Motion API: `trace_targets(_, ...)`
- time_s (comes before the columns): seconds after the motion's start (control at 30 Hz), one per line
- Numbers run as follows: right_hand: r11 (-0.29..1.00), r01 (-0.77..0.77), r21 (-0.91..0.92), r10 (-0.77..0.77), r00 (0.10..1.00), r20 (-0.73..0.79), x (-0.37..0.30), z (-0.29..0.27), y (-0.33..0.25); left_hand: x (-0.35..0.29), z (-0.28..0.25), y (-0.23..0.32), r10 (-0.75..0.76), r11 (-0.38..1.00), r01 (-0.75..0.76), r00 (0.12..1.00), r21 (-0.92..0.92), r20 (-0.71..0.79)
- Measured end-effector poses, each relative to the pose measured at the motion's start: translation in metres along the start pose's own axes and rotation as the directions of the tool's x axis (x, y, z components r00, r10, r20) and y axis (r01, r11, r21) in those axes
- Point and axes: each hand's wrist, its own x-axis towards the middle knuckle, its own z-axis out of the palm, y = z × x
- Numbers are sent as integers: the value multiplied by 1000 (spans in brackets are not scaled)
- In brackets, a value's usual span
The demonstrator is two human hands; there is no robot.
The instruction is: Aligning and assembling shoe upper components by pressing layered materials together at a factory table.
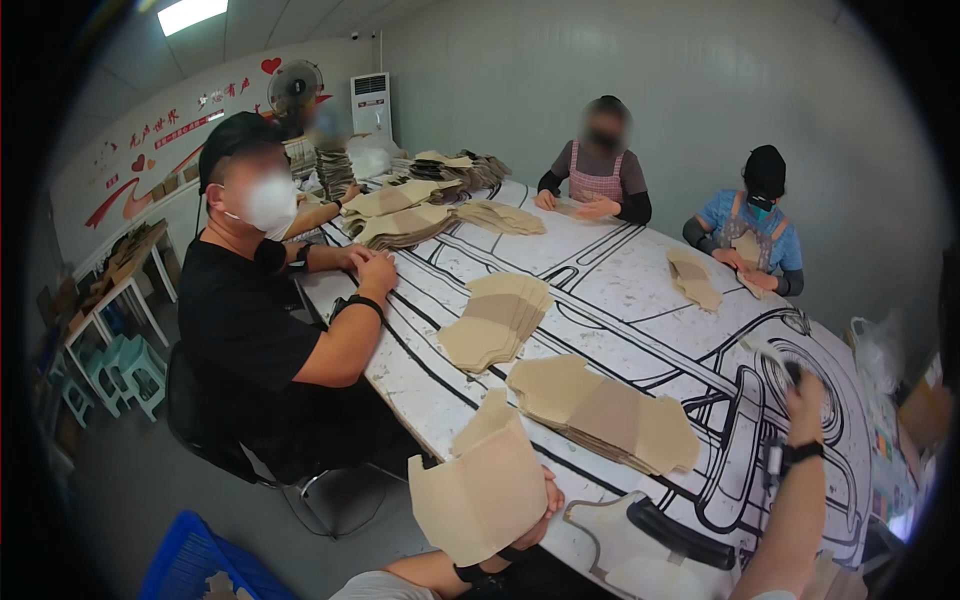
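Note:
My left hand (548, 510), at the table's near edge, is closed on a beige cut-out sheet (480, 500), which is notched at its edges and held tilted. My right hand (805, 398) reaches over the right part of the table with its fingers closed. A pale, narrow thing with a dark end shows at its fingertips, too smeared to name. Between my arms lies a light, curved-edge flat piece (610, 545) with a thick black bar (680, 532) across it. Just beyond sits a fanned stack of beige cut-outs (605, 412).
The white table (620, 290) carries black line drawings. Another cut-out stack (495, 320) lies farther off, with taller piles (400, 220) at the far left. A masked co-worker (270, 290) sits at left; two others (600, 180) work across. A blue crate (210, 560) stands lower left.

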Motion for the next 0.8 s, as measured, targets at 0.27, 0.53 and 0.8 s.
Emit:
trace_targets(0.27,65,-704,707,-479,599,641,-29,-91,-310,3,-9,-1,-54,998,56,996,-29,69)
trace_targets(0.53,345,-540,768,-522,570,635,-116,-153,-241,10,-9,-5,6,999,-1,992,-37,130)
trace_targets(0.8,519,-121,846,-578,680,451,-296,-241,-183,-6,23,23,98,920,-158,979,358,180)
